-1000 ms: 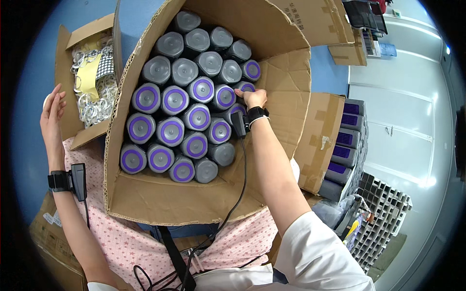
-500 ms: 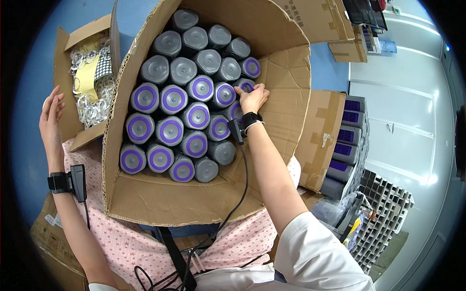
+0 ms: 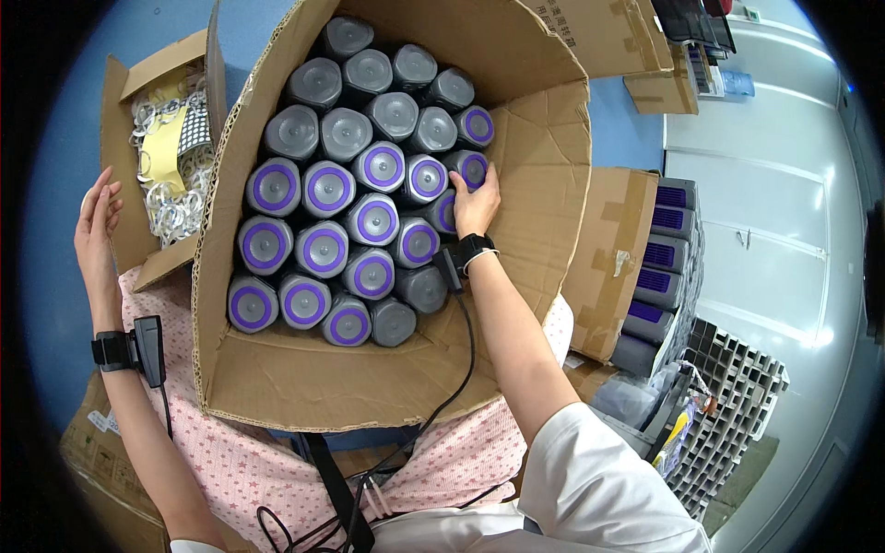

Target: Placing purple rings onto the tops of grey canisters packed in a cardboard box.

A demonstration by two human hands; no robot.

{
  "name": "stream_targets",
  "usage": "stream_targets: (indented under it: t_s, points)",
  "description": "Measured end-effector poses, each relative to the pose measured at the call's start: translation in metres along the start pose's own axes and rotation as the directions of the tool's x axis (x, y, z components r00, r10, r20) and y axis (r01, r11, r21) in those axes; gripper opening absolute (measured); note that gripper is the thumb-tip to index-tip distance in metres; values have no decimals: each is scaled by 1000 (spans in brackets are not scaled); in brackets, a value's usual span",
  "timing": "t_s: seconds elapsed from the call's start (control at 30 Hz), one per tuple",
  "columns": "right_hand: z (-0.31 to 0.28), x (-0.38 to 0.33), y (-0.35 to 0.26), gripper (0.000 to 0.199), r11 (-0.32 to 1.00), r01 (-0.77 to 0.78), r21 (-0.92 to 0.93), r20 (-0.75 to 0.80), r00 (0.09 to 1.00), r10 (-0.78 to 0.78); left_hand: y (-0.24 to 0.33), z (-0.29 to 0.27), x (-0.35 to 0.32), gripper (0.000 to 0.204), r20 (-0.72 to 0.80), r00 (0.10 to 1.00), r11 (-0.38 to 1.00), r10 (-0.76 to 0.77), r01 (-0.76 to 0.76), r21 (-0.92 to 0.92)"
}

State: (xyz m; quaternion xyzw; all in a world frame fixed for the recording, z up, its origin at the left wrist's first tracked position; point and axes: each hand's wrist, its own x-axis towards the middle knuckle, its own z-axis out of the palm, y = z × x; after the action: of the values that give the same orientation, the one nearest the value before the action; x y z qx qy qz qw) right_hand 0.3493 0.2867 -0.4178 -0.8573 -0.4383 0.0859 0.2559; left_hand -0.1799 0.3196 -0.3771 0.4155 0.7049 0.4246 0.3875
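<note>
A large cardboard box point(image 3: 544, 221) stands open in front of me, packed with several upright grey cylinders, many with purple-ringed tops point(image 3: 321, 249). My right hand point(image 3: 476, 201) reaches inside along the box's right wall, its fingers laid over a purple-topped cylinder point(image 3: 474, 170) at the edge of the pack. My left hand point(image 3: 98, 221) is outside the box on its left, fingers apart, holding nothing, close to a smaller carton. Both wrists wear a black strapped device with a cable.
A small open carton point(image 3: 138, 83) at the left holds white rings and yellow tape. To the right stand another cardboard box point(image 3: 608, 258) and a row of grey and purple units point(image 3: 659, 267). Grey ribbed trays point(image 3: 737, 405) lie lower right. The surface is blue.
My right hand has moved further up along the right side of the box, from the middle cylinders to one near the upper right. My left hand has stayed in place.
</note>
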Motion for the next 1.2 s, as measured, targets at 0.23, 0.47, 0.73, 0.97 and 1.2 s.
stream_targets:
  t_s: [0.23,0.47,0.73,0.97,1.2]
  points:
    - [10,8,23,69,959,279,-51,6,960,-279,3,3,1,39,12,1000,1000,-10,10,-4]
    - [7,7,6,63,962,180,-207,97,982,-162,1,-1,0,38,2,1000,1000,-24,24,13]
    - [10,7,0,31,921,365,-138,12,930,-367,5,-4,2,37,-12,998,997,-66,65,-44]
    - [4,2,2,14,981,167,104,-29,986,-165,11,13,-13,34,-46,993,984,-106,98,-148]
    - [5,-3,-11,49,961,233,-151,-9,971,-237,11,12,-13,34,-49,993,988,-106,100,-116]
